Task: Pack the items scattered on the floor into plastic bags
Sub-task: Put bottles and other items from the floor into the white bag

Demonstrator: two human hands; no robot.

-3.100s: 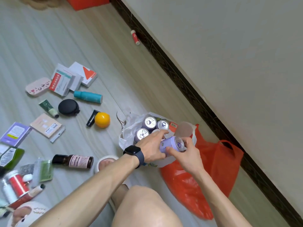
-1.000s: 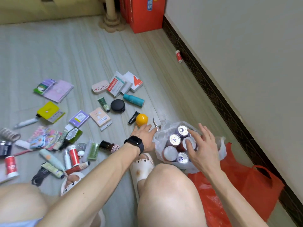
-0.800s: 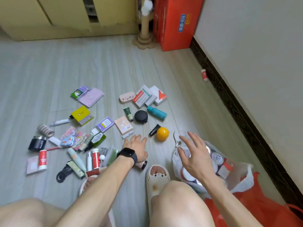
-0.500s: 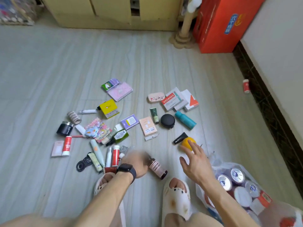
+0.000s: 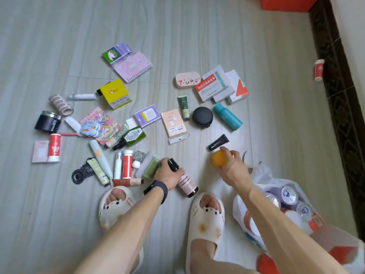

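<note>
My left hand (image 5: 167, 174), with a dark watch on the wrist, is closed around a dark brown bottle with a pink label (image 5: 184, 179) that lies on the floor. My right hand (image 5: 232, 169) grips an orange ball (image 5: 218, 158) just below a small black tube (image 5: 218, 142). A white plastic bag (image 5: 262, 176) holding several cans (image 5: 288, 193) sits on the floor at the lower right, beside my right forearm. Part of a red bag (image 5: 265, 264) shows under it.
Many small items lie scattered over the floor: boxes (image 5: 221, 85), a teal bottle (image 5: 227, 116), a round black case (image 5: 202, 116), a yellow box (image 5: 115, 93), notebooks (image 5: 131, 66), tubes and red containers (image 5: 127, 164). My slippered feet (image 5: 205, 220) stand below. A dark baseboard (image 5: 339, 91) runs along the right wall.
The view swung from the bag to the floor items. My left hand reached down and closed on the brown bottle; my right hand left the cans and closed on the orange ball.
</note>
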